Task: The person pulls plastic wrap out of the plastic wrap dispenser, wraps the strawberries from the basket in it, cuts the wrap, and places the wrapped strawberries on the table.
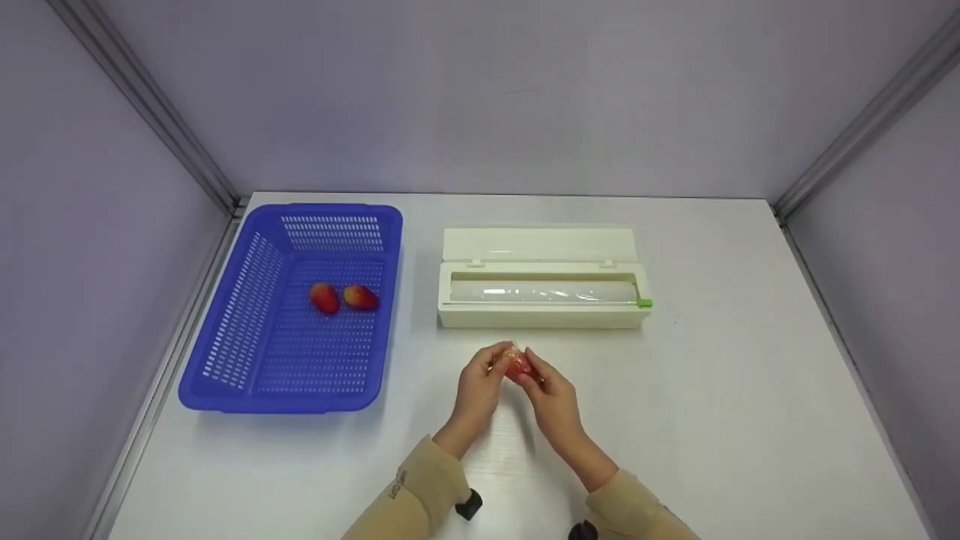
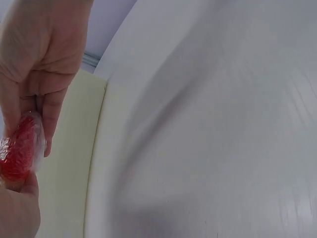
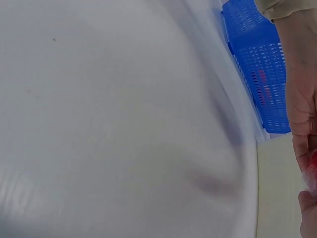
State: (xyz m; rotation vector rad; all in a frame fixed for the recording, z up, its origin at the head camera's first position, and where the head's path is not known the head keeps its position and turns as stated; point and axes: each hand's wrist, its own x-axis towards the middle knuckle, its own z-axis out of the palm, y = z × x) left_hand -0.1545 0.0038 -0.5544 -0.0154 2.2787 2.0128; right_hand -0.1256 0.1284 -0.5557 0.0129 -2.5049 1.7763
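Observation:
A red fruit (image 1: pixel 517 364) wrapped in clear cling film is held between both hands above the table, in front of the film box. My left hand (image 1: pixel 478 386) pinches it from the left with thumb and fingers. From the right, my right hand (image 1: pixel 553 401) grips its other side. Close up in the left wrist view, the film lies crinkled and shiny around the fruit (image 2: pixel 21 148). Only a sliver of the fruit (image 3: pixel 312 173) shows at the right edge of the right wrist view; its exact kind cannot be told.
A cream film dispenser box (image 1: pixel 544 316) stands behind the hands, lid raised, with a roll of film (image 1: pixel 540 291) inside and a green slider (image 1: pixel 644 303) at its right end. At left, a blue plastic basket (image 1: pixel 315 403) holds two red-yellow fruits (image 1: pixel 324 298). Walls enclose the white table (image 1: pixel 750 375).

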